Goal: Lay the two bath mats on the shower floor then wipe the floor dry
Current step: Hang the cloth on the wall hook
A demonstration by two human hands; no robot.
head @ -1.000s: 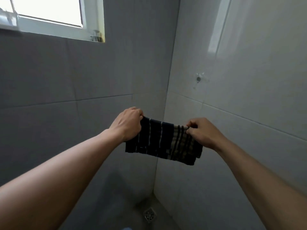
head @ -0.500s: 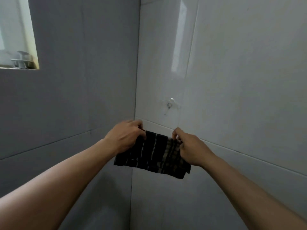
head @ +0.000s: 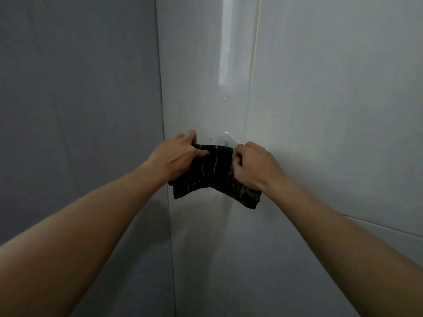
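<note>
A small dark cloth point(head: 211, 170) with thin pale stripes hangs between both my hands, held up against the tiled wall near the corner. My left hand point(head: 177, 157) grips its upper left edge. My right hand point(head: 253, 168) pinches its upper right edge. The cloth's top edge sits just under a clear adhesive wall hook point(head: 223, 139). The lower part of the cloth droops and folds below my hands. No bath mat and no shower floor are in view.
Two grey tiled walls meet in a corner point(head: 163, 110) just left of my hands. A bright reflection streak point(head: 227, 42) runs down the right wall above the hook. A grout line point(head: 377, 226) crosses the right wall low down.
My view has swung right and up, so the window and floor drain have left the frame. Both hands have lifted the cloth up to the wall hook and moved closer together.
</note>
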